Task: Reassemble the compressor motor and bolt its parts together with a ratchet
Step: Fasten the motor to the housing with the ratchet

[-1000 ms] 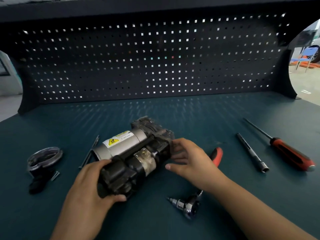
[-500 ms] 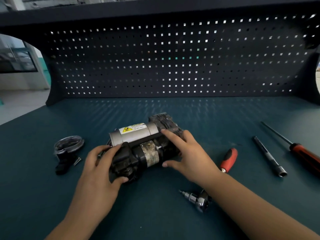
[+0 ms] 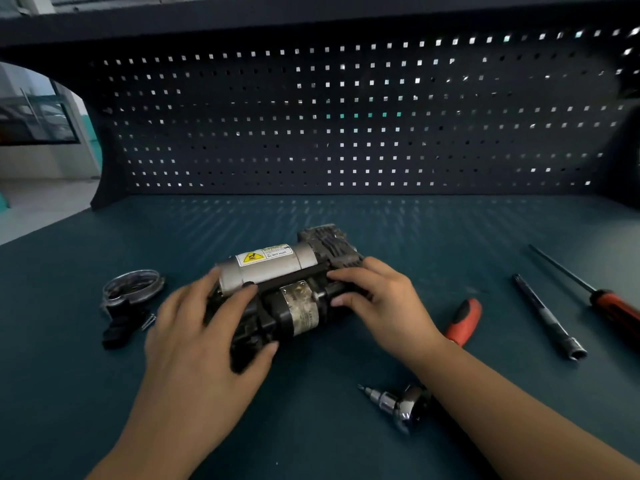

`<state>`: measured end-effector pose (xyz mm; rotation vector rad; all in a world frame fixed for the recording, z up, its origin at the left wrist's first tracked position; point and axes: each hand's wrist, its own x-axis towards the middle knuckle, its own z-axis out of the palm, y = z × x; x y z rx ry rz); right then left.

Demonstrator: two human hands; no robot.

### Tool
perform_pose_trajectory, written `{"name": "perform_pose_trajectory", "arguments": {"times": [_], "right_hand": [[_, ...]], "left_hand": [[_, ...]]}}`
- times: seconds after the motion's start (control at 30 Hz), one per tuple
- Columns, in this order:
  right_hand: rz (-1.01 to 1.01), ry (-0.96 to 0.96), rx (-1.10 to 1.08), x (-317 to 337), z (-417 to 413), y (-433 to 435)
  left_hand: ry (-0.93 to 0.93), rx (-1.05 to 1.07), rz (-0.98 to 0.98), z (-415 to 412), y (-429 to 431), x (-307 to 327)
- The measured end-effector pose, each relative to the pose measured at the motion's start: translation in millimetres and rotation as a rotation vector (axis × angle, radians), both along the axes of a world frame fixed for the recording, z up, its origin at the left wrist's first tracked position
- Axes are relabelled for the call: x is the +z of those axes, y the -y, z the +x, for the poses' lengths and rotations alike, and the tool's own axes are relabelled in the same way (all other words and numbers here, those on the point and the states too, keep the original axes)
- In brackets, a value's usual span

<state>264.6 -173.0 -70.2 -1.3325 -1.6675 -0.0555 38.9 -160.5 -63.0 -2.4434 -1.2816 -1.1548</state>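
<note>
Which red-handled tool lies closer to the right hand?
The chrome-headed ratchet with red grip: it runs under the forearm of the right hand, which holds the grey compressor motor. The red-and-black screwdriver lies at the far right.

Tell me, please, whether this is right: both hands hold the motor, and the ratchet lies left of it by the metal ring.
Not quite: in the head view the ratchet lies right of the motor, partly under the right forearm, away from the metal ring. The left hand and right hand do hold the motor.
</note>
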Motion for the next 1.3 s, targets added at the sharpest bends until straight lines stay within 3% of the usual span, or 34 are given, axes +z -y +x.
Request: {"name": "perform_pose_trajectory", "arguments": {"times": [0.07, 0.43, 0.67, 1.3], "right_hand": [[0.004, -0.007, -0.011, 0, -1, -1], [-0.005, -0.005, -0.041, 1, -3, -1], [-0.008, 0.001, -0.043, 1, -2, -1], [-0.02, 0.001, -0.046, 0, -2, -1]], "left_hand": [[-0.005, -0.099, 0.108, 16, -2, 9], [0.08, -0.204, 0.042, 60, -21, 10], [0.059, -0.2, 0.121, 58, -24, 6], [0.016, -0.183, 0.07, 57, -23, 5]]}}
